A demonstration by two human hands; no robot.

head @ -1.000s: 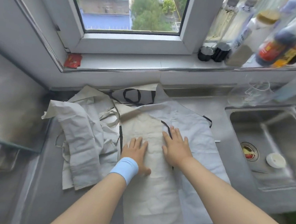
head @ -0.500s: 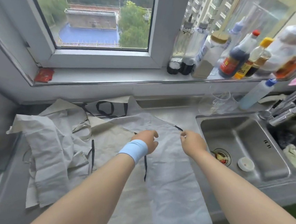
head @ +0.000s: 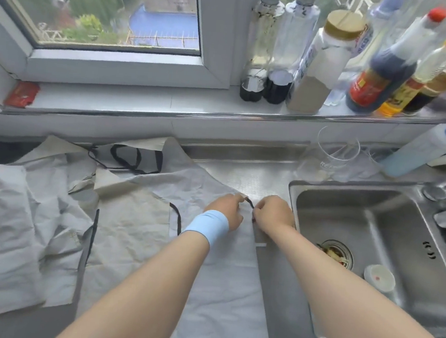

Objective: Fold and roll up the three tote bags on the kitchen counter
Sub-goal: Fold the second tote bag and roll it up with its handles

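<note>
Three crumpled tote bags lie overlapped on the steel counter. A pale grey-white tote bag with a black handle lies flat in front of me, its right edge near the sink. A beige tote bag lies to its left, partly under it. A third light tote bag is bunched at the far left. My left hand, with a blue wristband, and my right hand both pinch the thin black handle strap at the white bag's far right corner.
A steel sink with a small white cup sits directly right of the bags. Clear glasses stand behind it. Several bottles line the windowsill. A red packet lies on the sill at left.
My hands left the beige bag, where they were pressed flat, and moved right to the white bag's corner. They have closed together on the black strap. The view has shifted forward and right.
</note>
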